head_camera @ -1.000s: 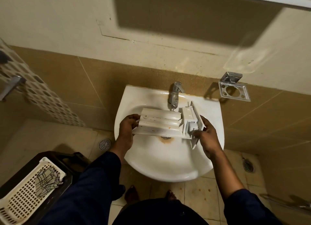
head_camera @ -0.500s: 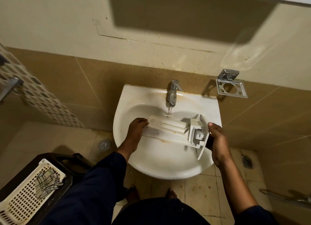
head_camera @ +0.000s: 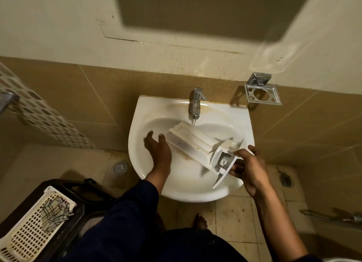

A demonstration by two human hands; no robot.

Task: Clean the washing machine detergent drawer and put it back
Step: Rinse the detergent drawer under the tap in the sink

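The white detergent drawer (head_camera: 193, 143) lies tilted over the white sink (head_camera: 241, 120), its far end under the chrome tap (head_camera: 195, 103), from which a thin stream of water falls. Brownish stains mark its ribbed underside. My right hand (head_camera: 247, 164) grips the drawer's front panel at the lower right. My left hand (head_camera: 157, 147) is just left of the drawer's far end, fingers spread, palm facing it, and holds nothing.
A chrome holder (head_camera: 261, 92) is fixed to the wall right of the sink. A white perforated basket (head_camera: 34, 225) rests on a dark bin at the lower left. Floor drains (head_camera: 120, 167) sit either side of the sink. My bare feet stand below the basin.
My left hand has let go of the drawer's far end and opened beside it. My right hand has swung the front panel down and toward me, so the drawer now slants.
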